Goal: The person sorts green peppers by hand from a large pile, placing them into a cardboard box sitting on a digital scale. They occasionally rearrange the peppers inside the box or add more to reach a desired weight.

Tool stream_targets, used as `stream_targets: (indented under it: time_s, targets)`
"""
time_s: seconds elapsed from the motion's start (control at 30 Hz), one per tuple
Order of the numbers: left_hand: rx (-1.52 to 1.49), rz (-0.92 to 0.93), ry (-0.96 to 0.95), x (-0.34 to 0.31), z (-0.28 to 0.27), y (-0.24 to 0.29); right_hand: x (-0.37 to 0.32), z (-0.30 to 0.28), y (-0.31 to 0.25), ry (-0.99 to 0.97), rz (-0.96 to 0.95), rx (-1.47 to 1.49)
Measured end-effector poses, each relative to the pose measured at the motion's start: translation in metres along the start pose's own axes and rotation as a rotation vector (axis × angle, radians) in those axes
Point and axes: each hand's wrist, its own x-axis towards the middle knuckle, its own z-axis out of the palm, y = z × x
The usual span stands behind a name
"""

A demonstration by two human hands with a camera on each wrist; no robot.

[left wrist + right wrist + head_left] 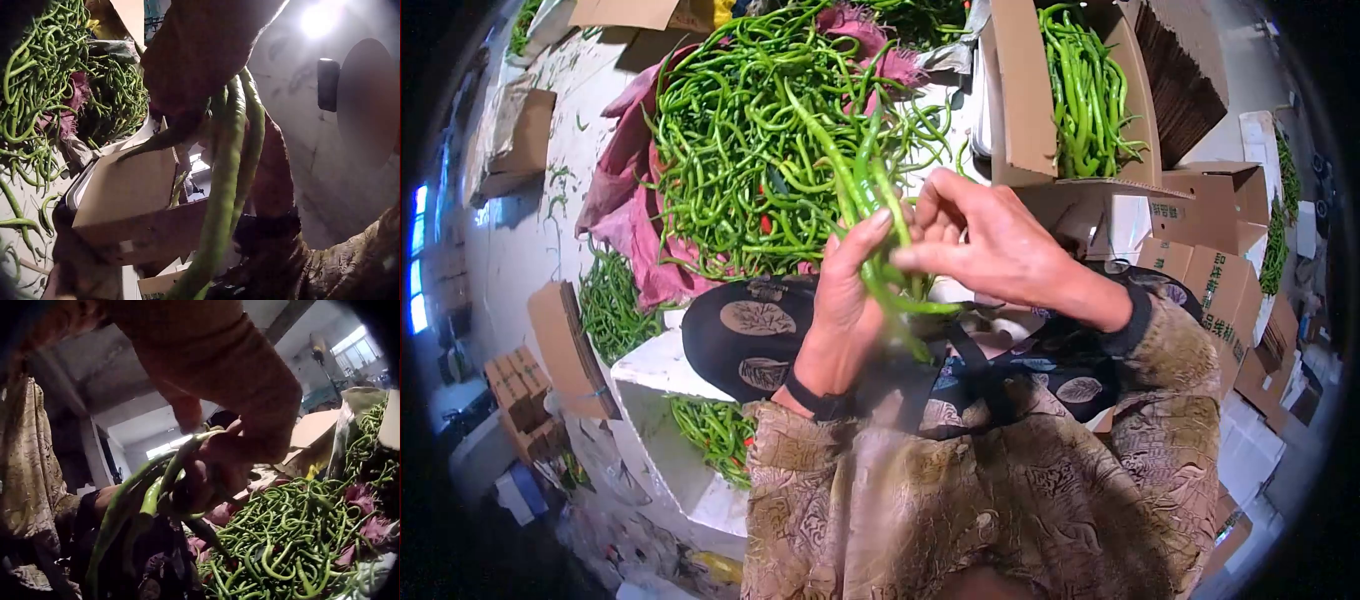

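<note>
A bunch of long green peppers (870, 215) stands upright between both hands over the lap. My left hand (852, 275) grips the bunch from the left, thumb across the stems. My right hand (960, 240) meets it from the right, fingers curled onto the same peppers. In the left wrist view the peppers (228, 181) hang past the palm. The right wrist view shows the peppers (140, 500) held under the curled fingers (212, 465).
A large heap of green peppers (750, 150) lies on a pink cloth (625, 200) ahead. An open cardboard box (1025, 100) holding peppers stands at right, with more boxes (1220, 280) beside it. A white crate (665, 440) with peppers sits at lower left.
</note>
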Motion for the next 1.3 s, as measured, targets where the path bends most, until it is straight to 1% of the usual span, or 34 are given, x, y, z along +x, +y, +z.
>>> stream_targets:
  time_s: [0.03, 0.07, 0.13, 0.17, 0.2, 0.27, 0.3, 0.33, 0.37, 0.4, 0.43, 0.47, 0.5, 0.53, 0.57, 0.6, 0.67, 0.73, 0.77, 0.8, 0.87, 0.9, 0.93, 1.0, 1.07, 1.17, 1.23, 1.27, 1.3]
  targets:
    - [-0.009, -0.001, 0.018, 0.001, -0.006, 0.001, 0.006, 0.006, 0.003, 0.043, 0.029, -0.053]
    - [-0.019, -0.002, 0.034, 0.003, -0.015, 0.002, 0.009, 0.009, 0.005, 0.038, 0.027, -0.055]
    - [-0.087, -0.017, -0.096, 0.003, -0.018, 0.005, 0.015, 0.014, 0.007, 0.050, 0.069, 0.004]
    - [-0.036, 0.017, -0.020, 0.001, -0.016, 0.004, 0.016, 0.019, 0.009, 0.072, 0.036, -0.010]
    - [0.018, 0.049, 0.055, -0.002, 0.000, 0.004, 0.018, 0.026, 0.016, 0.067, 0.036, -0.008]
    - [0.041, 0.053, 0.054, 0.000, 0.001, 0.003, 0.022, 0.038, 0.028, 0.196, -0.162, -0.011]
    - [0.038, 0.059, 0.060, 0.001, -0.003, 0.004, 0.023, 0.031, 0.022, 0.075, -0.025, 0.076]
    - [0.034, 0.065, 0.068, 0.001, -0.005, 0.005, 0.024, 0.029, 0.024, 0.075, -0.025, 0.074]
    - [0.022, 0.021, 0.043, 0.000, -0.006, 0.008, 0.025, 0.027, 0.026, 0.049, 0.049, 0.164]
    - [0.022, 0.024, 0.043, 0.000, -0.007, 0.008, 0.027, 0.024, 0.028, 0.021, 0.122, 0.254]
    - [0.036, 0.057, 0.064, 0.001, -0.010, 0.007, 0.028, 0.018, 0.026, 0.037, 0.096, 0.060]
    - [0.049, 0.087, 0.085, 0.002, -0.011, 0.004, 0.029, 0.018, 0.033, 0.037, 0.031, 0.225]
    - [-0.020, 0.060, 0.109, 0.003, -0.012, 0.006, 0.026, 0.010, 0.029, 0.065, 0.006, 0.119]
    - [-0.089, 0.045, 0.051, 0.008, -0.019, 0.009, 0.024, 0.000, 0.025, 0.092, -0.022, 0.012]
    - [-0.155, 0.040, 0.032, 0.009, -0.020, 0.011, 0.025, -0.005, 0.032, 0.088, -0.052, 0.127]
    - [-0.220, 0.035, 0.014, 0.009, -0.020, 0.014, 0.021, -0.006, 0.023, 0.079, -0.008, 0.269]
    - [-0.213, 0.064, 0.024, 0.011, -0.021, 0.018, 0.020, -0.006, 0.023, 0.130, 0.039, 0.481]
    - [-0.285, 0.110, 0.019, 0.013, -0.021, 0.021, 0.014, 0.000, 0.016, 0.057, 0.116, 0.446]
    - [-0.255, 0.123, 0.027, 0.015, -0.023, 0.022, 0.012, 0.008, 0.022, -0.019, 0.033, 0.442]
    - [-0.256, 0.126, 0.029, 0.015, -0.023, 0.022, 0.010, 0.015, 0.026, -0.119, 0.048, 0.371]
    - [-0.226, 0.090, 0.152, 0.015, -0.019, 0.020, 0.007, 0.034, 0.039, -0.145, -0.143, 0.235]
    - [-0.258, 0.084, 0.121, 0.012, -0.015, 0.020, 0.005, 0.041, 0.036, -0.089, -0.160, 0.268]
    - [-0.258, 0.084, 0.121, 0.014, -0.019, 0.020, 0.006, 0.040, 0.037, -0.090, -0.160, 0.268]
    - [-0.196, 0.109, 0.105, 0.020, -0.028, 0.019, 0.008, 0.032, 0.041, -0.057, -0.063, 0.386]
    - [-0.226, 0.102, 0.073, 0.018, -0.030, 0.019, 0.003, 0.021, 0.044, 0.006, -0.016, 0.477]
    - [-0.331, 0.065, -0.039, 0.015, -0.029, 0.024, -0.008, 0.007, 0.050, -0.044, 0.038, 0.512]
    - [-0.324, 0.062, -0.031, 0.014, -0.027, 0.023, -0.013, 0.003, 0.048, -0.039, 0.117, 0.477]
    - [-0.317, 0.061, -0.021, 0.013, -0.024, 0.023, -0.014, 0.004, 0.044, -0.040, 0.117, 0.476]
    - [-0.232, 0.090, 0.091, 0.012, -0.016, 0.021, -0.015, 0.008, 0.037, -0.025, 0.099, 0.346]
